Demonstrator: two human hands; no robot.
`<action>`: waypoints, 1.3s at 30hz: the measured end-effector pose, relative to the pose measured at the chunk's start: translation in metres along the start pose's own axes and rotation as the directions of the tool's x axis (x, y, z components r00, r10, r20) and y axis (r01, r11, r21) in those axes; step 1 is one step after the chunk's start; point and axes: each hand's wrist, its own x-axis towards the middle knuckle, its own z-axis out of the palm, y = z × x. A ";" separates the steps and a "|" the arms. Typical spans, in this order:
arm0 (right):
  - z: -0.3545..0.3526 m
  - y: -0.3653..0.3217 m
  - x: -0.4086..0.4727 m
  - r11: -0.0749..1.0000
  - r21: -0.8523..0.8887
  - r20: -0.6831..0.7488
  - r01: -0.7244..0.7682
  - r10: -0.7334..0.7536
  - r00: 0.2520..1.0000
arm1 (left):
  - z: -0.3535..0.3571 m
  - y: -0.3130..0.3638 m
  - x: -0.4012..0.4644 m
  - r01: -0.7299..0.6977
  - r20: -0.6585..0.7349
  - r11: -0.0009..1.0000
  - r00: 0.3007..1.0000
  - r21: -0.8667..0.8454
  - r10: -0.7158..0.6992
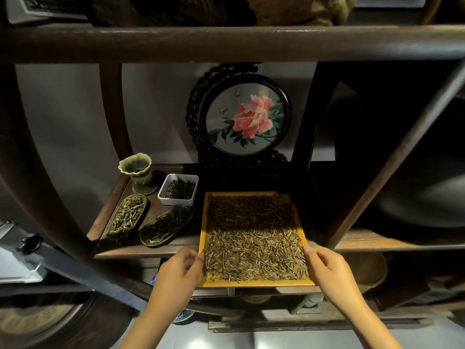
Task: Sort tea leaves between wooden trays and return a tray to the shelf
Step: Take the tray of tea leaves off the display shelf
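A yellow wooden tray (256, 283) full of dry tea leaves (254, 253) lies half on the dark wooden shelf (120, 251), its near end jutting past the shelf's front edge. My left hand (180, 269) grips the tray's left rim near the front corner, fingers curled over the edge. My right hand (327, 267) holds the right rim opposite it, thumb at the rim. The tray's far half sits in shadow under the round ornament.
On the shelf left of the tray lie two leaf-shaped metal dishes of tea (127, 215) (164, 224), a white square bowl of tea (179, 189) and a green ceramic vase (139, 172). A round framed peony embroidery (247, 119) stands behind the tray. Shelf posts flank it.
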 end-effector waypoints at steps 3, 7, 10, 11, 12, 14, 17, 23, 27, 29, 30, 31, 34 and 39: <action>-0.001 0.004 -0.012 1.000 0.020 0.019 -0.020 0.019 1.000 | -0.003 -0.007 -0.011 0.019 0.057 0.999 0.998 -0.050 -0.016; -0.001 0.011 -0.029 0.987 0.148 0.070 -0.068 0.058 0.996 | -0.002 -0.021 -0.026 0.105 0.117 0.982 0.989 -0.159 -0.087; -0.001 0.011 -0.032 0.968 0.225 0.113 -0.113 0.089 0.990 | 0.004 -0.023 -0.026 0.191 0.130 0.946 0.978 -0.263 -0.161; -0.001 0.010 -0.030 0.955 0.260 0.128 -0.144 0.114 0.985 | 0.008 -0.022 -0.023 0.207 0.138 0.933 0.975 -0.295 -0.173; -0.002 0.008 -0.028 0.937 0.294 0.152 -0.186 0.146 0.977 | 0.012 -0.020 -0.020 0.226 0.148 0.922 0.971 -0.315 -0.188; -0.001 0.002 -0.022 0.895 0.358 0.213 -0.267 0.200 0.956 | 0.016 -0.018 -0.016 0.271 0.164 0.896 0.960 -0.352 -0.226; 0.002 -0.001 -0.015 0.874 0.379 0.222 -0.305 0.234 0.946 | 0.020 -0.018 -0.010 0.302 0.160 0.864 0.953 -0.402 -0.259; 0.008 0.000 -0.013 0.876 0.391 0.174 -0.281 0.229 0.958 | 0.022 -0.018 -0.011 0.286 0.111 0.853 0.958 -0.437 -0.264; 0.013 0.004 -0.021 0.891 0.377 0.102 -0.254 0.233 0.967 | 0.012 -0.017 -0.014 0.250 0.110 0.850 0.968 -0.464 -0.224; 0.016 0.003 -0.028 0.880 0.402 0.079 -0.253 0.242 0.967 | 0.005 -0.016 -0.014 0.225 0.111 0.848 0.974 -0.480 -0.196; 0.018 0.003 -0.033 0.871 0.424 0.065 -0.248 0.245 0.967 | 0.001 -0.016 -0.014 0.221 0.119 0.846 0.975 -0.485 -0.187; 0.020 0.001 -0.039 0.865 0.442 0.042 -0.237 0.244 0.969 | -0.004 -0.015 -0.014 0.216 0.130 0.845 0.976 -0.489 -0.175; 0.026 -0.007 -0.060 0.861 0.467 -0.075 -0.203 0.268 0.961 | -0.018 -0.012 -0.014 0.179 0.162 0.844 0.981 -0.506 -0.111; 0.038 -0.021 -0.111 0.868 0.461 -0.255 -0.183 0.327 0.910 | -0.036 -0.012 -0.013 0.059 0.278 0.890 0.958 -0.451 0.078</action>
